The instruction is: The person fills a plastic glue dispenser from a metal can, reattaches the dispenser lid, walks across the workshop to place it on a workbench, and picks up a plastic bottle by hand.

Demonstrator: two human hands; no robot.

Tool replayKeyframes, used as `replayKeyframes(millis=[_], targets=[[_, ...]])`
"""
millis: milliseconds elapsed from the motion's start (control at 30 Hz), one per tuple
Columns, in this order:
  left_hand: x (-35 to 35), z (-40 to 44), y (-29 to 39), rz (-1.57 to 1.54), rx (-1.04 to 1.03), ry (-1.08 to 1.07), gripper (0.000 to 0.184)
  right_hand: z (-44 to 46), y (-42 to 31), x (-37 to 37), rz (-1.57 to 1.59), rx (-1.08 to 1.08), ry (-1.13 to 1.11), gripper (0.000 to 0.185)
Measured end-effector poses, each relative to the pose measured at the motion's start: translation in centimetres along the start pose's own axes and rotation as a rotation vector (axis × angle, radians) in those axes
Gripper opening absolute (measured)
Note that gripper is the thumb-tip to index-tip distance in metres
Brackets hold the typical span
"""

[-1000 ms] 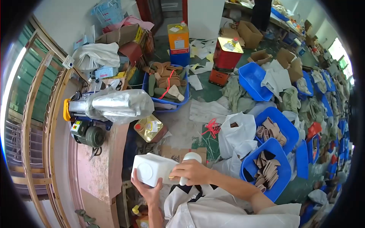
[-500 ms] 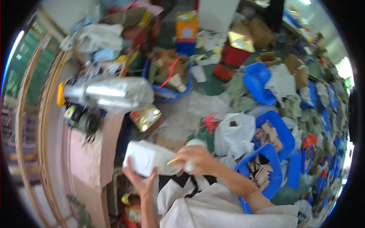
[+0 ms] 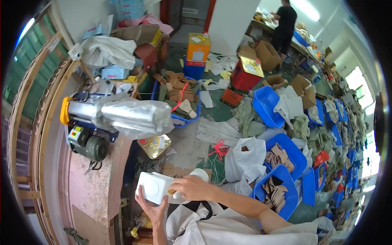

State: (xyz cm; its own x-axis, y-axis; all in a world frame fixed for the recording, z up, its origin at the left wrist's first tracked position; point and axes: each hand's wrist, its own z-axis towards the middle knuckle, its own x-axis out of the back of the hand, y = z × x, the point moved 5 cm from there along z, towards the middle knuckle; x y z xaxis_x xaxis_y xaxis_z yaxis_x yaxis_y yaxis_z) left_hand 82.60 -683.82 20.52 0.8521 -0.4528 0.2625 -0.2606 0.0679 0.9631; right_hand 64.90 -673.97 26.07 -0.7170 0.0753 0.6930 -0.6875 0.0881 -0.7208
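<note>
My left hand (image 3: 153,206) grips a white plastic container (image 3: 152,187) by its lower side, with fingers and thumb spread round it. The container is tilted, and a round moulded ring shows on the face turned to me. Against its right end, my right hand (image 3: 192,188) is closed round a white rounded object (image 3: 200,174), which sticks out above and below the fingers; its exact kind is partly hidden. A small yellowish piece (image 3: 172,191) shows at the right fingertips, beside the container. Below both hands lies the pale cloth (image 3: 228,228) over my lap.
At left, a motor-driven machine (image 3: 92,143) under clear plastic stands on a worn pink bench (image 3: 98,179). Blue tubs (image 3: 292,200) with cut pieces sit at right. A gold-topped tin (image 3: 155,146), red cord (image 3: 219,150) and white bag (image 3: 245,161) lie ahead. A person (image 3: 284,28) stands far back.
My view has tilted up, so the surroundings and both hands sit lower in the picture, and the person at the back now shows. Both hands keep their hold at the container.
</note>
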Motion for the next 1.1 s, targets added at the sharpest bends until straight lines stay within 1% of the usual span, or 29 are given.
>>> replayKeyframes(millis=[67,133,200,233,267,333,400,467,533,567,600,667,767,867,1000,1067,1100], targets=[[2.2,0.4,-1.8,0.051,-0.014,0.032,0.103,1.5,-1.5,-0.2,-0.003,0.009,-0.011,0.042],[3.7,0.7,-2.1,-0.078,0.037,0.083,0.101,2.7,-2.1,-0.3,0.032,0.006,0.088,0.041],[5.9,0.9,-4.2,-0.159,0.082,0.165,0.101,3.8,-2.6,-0.3,0.085,0.049,0.163,0.041],[9.7,0.1,-5.6,-0.023,0.094,0.251,0.101,5.3,-3.3,0.0,0.114,-0.027,0.200,0.042],[10.4,0.6,-6.6,0.091,0.101,0.272,0.102,5.9,-4.2,0.6,0.078,-0.037,0.251,0.036],[13.0,0.5,-9.2,-0.060,0.099,0.349,0.101,6.7,-4.3,0.2,0.074,-0.121,0.348,0.032],[15.8,0.4,-10.0,-0.168,0.156,0.410,0.100,7.3,-3.5,-0.9,0.129,-0.137,0.416,0.025],[18.3,-0.4,-10.9,-0.115,0.167,0.500,0.099,8.0,-2.3,-2.0,0.230,-0.133,0.384,0.023],[21.1,-0.6,-11.8,-0.089,0.169,0.580,0.099,10.9,-3.7,-3.7,-0.036,0.030,0.326,0.025],[22.1,-1.0,-11.7,-0.095,0.207,0.627,0.100,12.4,-4.3,-4.5,-0.170,0.114,0.300,0.027],[23.1,-1.4,-12.4,-0.135,0.225,0.672,0.100,14.2,-4.3,-5.9,-0.124,0.079,0.200,0.029],[24.9,-3.2,-14.3,0.015,0.204,0.738,0.099,17.9,-4.4,-9.3,-0.028,0.010,-0.010,0.035],[26.0,-5.5,-14.3,-0.003,0.277,0.840,0.100,23.9,-3.8,-15.5,0.101,0.097,-0.230,0.037],[26.3,-8.5,-15.5,-0.096,0.226,0.979,0.101,30.0,-4.6,-21.7,0.175,0.180,-0.280,0.037],[25.9,-11.7,-15.0,-0.020,0.367,1.042,0.101,36.7,-5.3,-28.8,0.151,0.213,-0.236,0.038],[25.5,-12.2,-14.9,-0.074,0.366,1.074,0.101,38.7,-4.4,-31.8,0.168,0.243,-0.166,0.038],[25.2,-12.1,-14.1,-0.099,0.377,1.088,0.101,39.2,-3.6,-33.2,0.173,0.213,-0.231,0.044]])
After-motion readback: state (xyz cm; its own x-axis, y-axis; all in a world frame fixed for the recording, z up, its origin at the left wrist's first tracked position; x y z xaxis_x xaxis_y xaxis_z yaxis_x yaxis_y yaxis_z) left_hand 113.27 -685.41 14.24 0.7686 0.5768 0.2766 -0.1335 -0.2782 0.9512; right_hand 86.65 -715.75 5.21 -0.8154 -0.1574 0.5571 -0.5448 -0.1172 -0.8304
